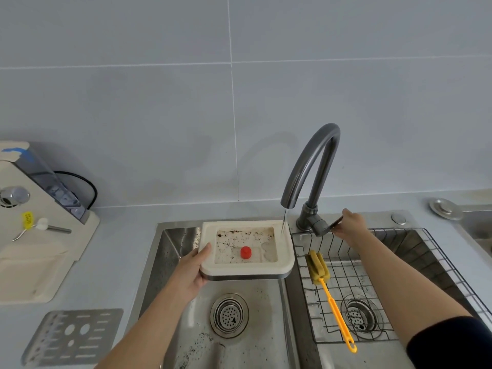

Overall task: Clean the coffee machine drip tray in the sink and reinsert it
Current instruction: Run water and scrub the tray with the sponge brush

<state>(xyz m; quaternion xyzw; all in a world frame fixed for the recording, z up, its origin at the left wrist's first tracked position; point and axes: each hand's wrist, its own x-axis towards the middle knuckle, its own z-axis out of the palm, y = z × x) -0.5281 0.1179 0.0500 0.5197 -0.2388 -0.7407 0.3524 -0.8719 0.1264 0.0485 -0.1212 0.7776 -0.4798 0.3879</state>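
My left hand (192,272) grips the left edge of the cream drip tray (286,251) and holds it level over the left sink basin (266,315). Coffee grounds speckle the tray's inside, and a red float (246,253) stands in it. A thin stream of water falls from the grey faucet (310,166) spout into the tray's far right corner. My right hand (351,222) holds the faucet lever (336,223). The cream coffee machine (34,222) stands on the counter at the left.
The metal drip grate (72,336) lies on the counter at the lower left. A wire rack (372,288) sits in the right basin with a yellow sponge brush (330,294) on it. Grounds lie scattered on the left basin floor around the drain (229,315).
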